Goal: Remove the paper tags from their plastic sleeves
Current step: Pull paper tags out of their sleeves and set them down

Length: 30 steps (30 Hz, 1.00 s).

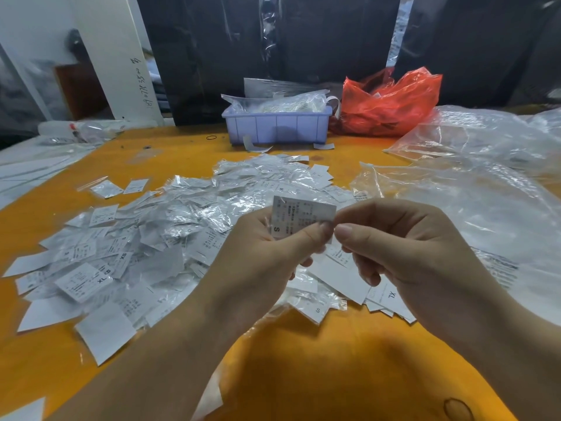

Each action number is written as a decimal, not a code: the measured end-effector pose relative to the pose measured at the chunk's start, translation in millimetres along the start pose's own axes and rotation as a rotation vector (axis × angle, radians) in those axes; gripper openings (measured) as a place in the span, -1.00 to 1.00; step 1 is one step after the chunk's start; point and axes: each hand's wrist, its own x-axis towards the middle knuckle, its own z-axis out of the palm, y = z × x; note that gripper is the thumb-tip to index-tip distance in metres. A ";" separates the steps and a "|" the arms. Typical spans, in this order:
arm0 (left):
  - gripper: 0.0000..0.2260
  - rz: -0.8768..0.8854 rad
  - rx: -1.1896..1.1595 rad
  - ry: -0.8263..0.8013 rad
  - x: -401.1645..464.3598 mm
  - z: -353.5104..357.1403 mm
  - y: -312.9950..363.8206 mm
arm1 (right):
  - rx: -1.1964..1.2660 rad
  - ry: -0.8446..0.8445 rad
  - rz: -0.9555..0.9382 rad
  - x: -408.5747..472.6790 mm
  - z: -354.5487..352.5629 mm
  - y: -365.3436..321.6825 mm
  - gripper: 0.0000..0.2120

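Paper tag (299,218), white with small print and a bold "S", sits up above the heap, still partly inside its clear plastic sleeve (274,226). The left hand (267,253) grips the sleeved end with thumb across the front, and the right hand (403,247) pinches the tag's right edge between thumb and forefinger, other fingers curled loosely. Both hands hover over the orange tabletop (318,360), where a bare patch lies just in front of the person; that's the open room. Left and centre, a wide pile of tags and sleeves (145,238) spreads nearly to the near-left edge, sizes XL, XS and S showing. Right side is crowded by large clear plastic bags (473,189) running off the frame. Far back, a lavender plastic bin (276,126) stuffed with bagged tags stands just beside a red plastic bag (391,104), near the tabletop's far edge.
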 end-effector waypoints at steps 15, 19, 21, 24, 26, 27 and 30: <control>-0.91 -0.141 -0.177 0.174 4.8 -7.6 2.6 | 0.036 0.108 0.119 6.0 -8.2 6.6 -0.88; -0.84 -0.266 -0.332 0.341 6.9 -10.1 4.2 | 0.041 0.099 0.134 7.3 -7.2 7.6 -0.89; -0.81 -0.328 -0.396 0.398 8.2 -11.2 4.8 | 0.051 0.098 0.139 7.7 -6.3 8.3 -0.89; -0.80 -0.403 -0.455 0.425 9.6 -11.5 4.7 | 0.044 0.093 0.145 7.8 -5.8 9.6 -0.89; -0.81 -0.438 -0.475 0.426 9.8 -11.1 4.3 | 0.038 0.085 0.149 7.7 -5.8 10.3 -0.89; -0.83 -0.451 -0.482 0.423 9.9 -11.0 4.1 | 0.034 0.081 0.150 7.6 -5.9 10.6 -0.89; -0.87 -0.458 -0.440 0.399 9.3 -10.7 3.7 | -0.001 0.068 0.153 7.9 -5.4 11.5 -0.89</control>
